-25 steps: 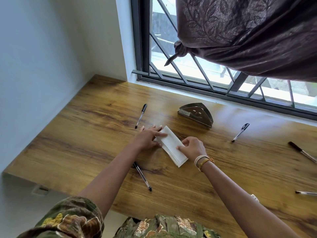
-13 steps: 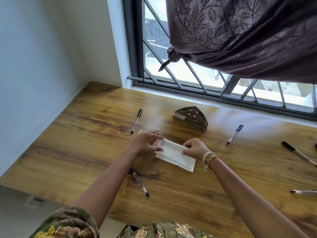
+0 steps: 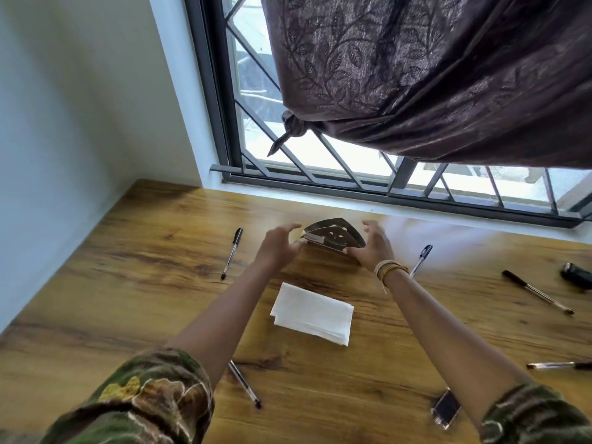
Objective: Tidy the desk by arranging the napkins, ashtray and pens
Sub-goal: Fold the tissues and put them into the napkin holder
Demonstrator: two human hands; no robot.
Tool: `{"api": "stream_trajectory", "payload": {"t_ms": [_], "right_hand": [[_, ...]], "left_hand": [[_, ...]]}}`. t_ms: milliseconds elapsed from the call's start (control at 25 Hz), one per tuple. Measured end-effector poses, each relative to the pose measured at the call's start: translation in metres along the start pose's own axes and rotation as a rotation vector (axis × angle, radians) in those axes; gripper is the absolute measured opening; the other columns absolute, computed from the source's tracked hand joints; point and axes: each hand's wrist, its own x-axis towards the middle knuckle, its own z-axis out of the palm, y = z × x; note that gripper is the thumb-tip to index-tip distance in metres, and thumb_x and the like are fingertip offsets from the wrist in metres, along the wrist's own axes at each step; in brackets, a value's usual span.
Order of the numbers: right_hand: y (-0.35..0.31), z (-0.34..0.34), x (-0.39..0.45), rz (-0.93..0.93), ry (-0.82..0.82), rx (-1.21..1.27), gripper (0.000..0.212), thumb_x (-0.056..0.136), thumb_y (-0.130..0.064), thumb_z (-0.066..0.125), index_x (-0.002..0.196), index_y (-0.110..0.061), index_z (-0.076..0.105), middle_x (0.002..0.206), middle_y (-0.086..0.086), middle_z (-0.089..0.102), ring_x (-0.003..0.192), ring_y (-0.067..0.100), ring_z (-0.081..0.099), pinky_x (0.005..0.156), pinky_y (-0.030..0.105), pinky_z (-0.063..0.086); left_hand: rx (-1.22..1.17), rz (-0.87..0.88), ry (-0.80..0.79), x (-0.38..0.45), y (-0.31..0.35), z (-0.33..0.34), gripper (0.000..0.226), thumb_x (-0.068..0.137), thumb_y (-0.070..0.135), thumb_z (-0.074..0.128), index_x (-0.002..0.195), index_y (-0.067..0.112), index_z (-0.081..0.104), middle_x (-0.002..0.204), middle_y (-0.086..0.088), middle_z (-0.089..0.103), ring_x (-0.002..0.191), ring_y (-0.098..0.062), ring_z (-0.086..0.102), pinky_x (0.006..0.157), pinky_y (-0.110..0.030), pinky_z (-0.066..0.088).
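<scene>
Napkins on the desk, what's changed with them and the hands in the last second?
Both hands let go of the napkins and reached forward to the metal holder: left hand and right hand now flank it, open. The napkins lie folded on the desk. The pens kept their places.

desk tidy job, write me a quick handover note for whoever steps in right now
Left hand: open, empty, at the left end of the metal napkin holder.
Right hand: open, empty, at the holder's right end; contact unclear.
Folded napkins lie flat on the desk, nearer than the holder, between the forearms.
Pens are scattered: one far left, one near the left forearm, one beside the right wrist, two at right.
Done: napkins folded.
Left: napkins into holder, gather pens. No ashtray clearly identifiable.
</scene>
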Motion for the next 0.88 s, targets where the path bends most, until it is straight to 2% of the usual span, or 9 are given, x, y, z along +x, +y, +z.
{"api": "stream_trajectory", "payload": {"t_ms": [160, 360, 520, 600, 680, 720, 800, 840, 880], "right_hand": [[0.011, -0.003, 0.013, -0.089, -0.104, 0.03, 0.041, 0.076, -0.018, 0.078, 0.113, -0.006, 0.066, 0.104, 0.015, 0.07, 0.102, 0.03, 0.063, 0.084, 0.027, 0.046], [0.025, -0.016, -0.006, -0.142, -0.222, 0.027, 0.03, 0.076, -0.02, 0.077, 0.103, -0.01, 0.069, 0.093, 0.007, 0.071, 0.092, 0.025, 0.065, 0.084, 0.039, 0.055], [0.035, -0.024, -0.028, -0.156, -0.227, 0.039, 0.026, 0.077, -0.019, 0.077, 0.099, -0.011, 0.068, 0.087, 0.003, 0.067, 0.089, 0.023, 0.062, 0.077, 0.027, 0.046], [0.033, -0.026, -0.036, -0.128, -0.216, 0.059, 0.037, 0.076, -0.02, 0.078, 0.108, -0.009, 0.066, 0.096, 0.009, 0.068, 0.097, 0.023, 0.061, 0.08, 0.026, 0.044], [0.029, -0.022, -0.046, -0.111, -0.144, 0.042, 0.062, 0.073, -0.022, 0.081, 0.126, -0.004, 0.054, 0.12, 0.016, 0.063, 0.11, 0.026, 0.058, 0.091, 0.034, 0.049], [0.028, -0.017, -0.053, -0.085, -0.055, 0.031, 0.068, 0.073, -0.023, 0.081, 0.129, -0.002, 0.049, 0.124, 0.018, 0.059, 0.113, 0.028, 0.057, 0.095, 0.038, 0.05], [0.024, -0.004, -0.072, -0.004, 0.212, 0.028, 0.053, 0.075, -0.022, 0.078, 0.116, -0.002, 0.051, 0.11, 0.016, 0.058, 0.1, 0.028, 0.06, 0.088, 0.04, 0.055], [0.023, 0.004, -0.082, 0.042, 0.271, 0.05, 0.042, 0.077, -0.022, 0.076, 0.108, -0.004, 0.054, 0.101, 0.012, 0.057, 0.091, 0.026, 0.06, 0.082, 0.039, 0.056], [0.021, 0.011, -0.092, 0.086, 0.234, 0.075, 0.034, 0.078, -0.025, 0.074, 0.102, -0.007, 0.057, 0.099, 0.009, 0.058, 0.087, 0.023, 0.059, 0.08, 0.037, 0.056]], "left_hand": [[0.011, 0.01, -0.044, 0.022, 0.009, 0.008, 0.054, 0.085, 0.017, 0.07, 0.135, 0.01, 0.053, 0.134, -0.014, 0.059, 0.123, -0.03, 0.056, 0.099, -0.034, 0.046], [-0.004, 0.064, -0.133, 0.014, 0.004, 0.012, 0.054, 0.083, 0.007, 0.071, 0.134, 0.013, 0.055, 0.136, -0.012, 0.057, 0.125, -0.028, 0.054, 0.099, -0.036, 0.048], [-0.075, 0.083, -0.198, -0.003, -0.003, 0.019, 0.037, 0.082, 0.004, 0.071, 0.119, 0.008, 0.067, 0.118, -0.013, 0.068, 0.109, -0.027, 0.065, 0.089, -0.042, 0.056], [-0.102, 0.083, -0.197, -0.009, -0.003, 0.02, 0.038, 0.082, 0.006, 0.071, 0.12, 0.008, 0.067, 0.118, -0.013, 0.068, 0.108, -0.027, 0.065, 0.088, -0.043, 0.057], [-0.087, 0.084, -0.157, -0.017, -0.001, 0.021, 0.046, 0.082, 0.009, 0.073, 0.127, 0.009, 0.062, 0.123, -0.014, 0.065, 0.112, -0.028, 0.063, 0.091, -0.042, 0.055], [-0.069, 0.079, -0.112, -0.024, -0.002, 0.022, 0.051, 0.081, 0.01, 0.074, 0.13, 0.009, 0.059, 0.124, -0.014, 0.064, 0.112, -0.028, 0.062, 0.091, -0.04, 0.055], [-0.048, 0.057, -0.011, -0.038, -0.008, 0.026, 0.054, 0.079, 0.01, 0.076, 0.13, 0.008, 0.057, 0.12, -0.015, 0.065, 0.106, -0.027, 0.063, 0.09, -0.038, 0.055], [-0.045, 0.042, 0.018, -0.045, -0.012, 0.028, 0.054, 0.078, 0.012, 0.077, 0.128, 0.008, 0.058, 0.116, -0.015, 0.066, 0.102, -0.025, 0.064, 0.088, -0.036, 0.056], [-0.04, 0.026, 0.026, -0.051, -0.015, 0.03, 0.052, 0.077, 0.014, 0.078, 0.125, 0.008, 0.06, 0.112, -0.014, 0.067, 0.097, -0.023, 0.065, 0.085, -0.033, 0.056]]}}
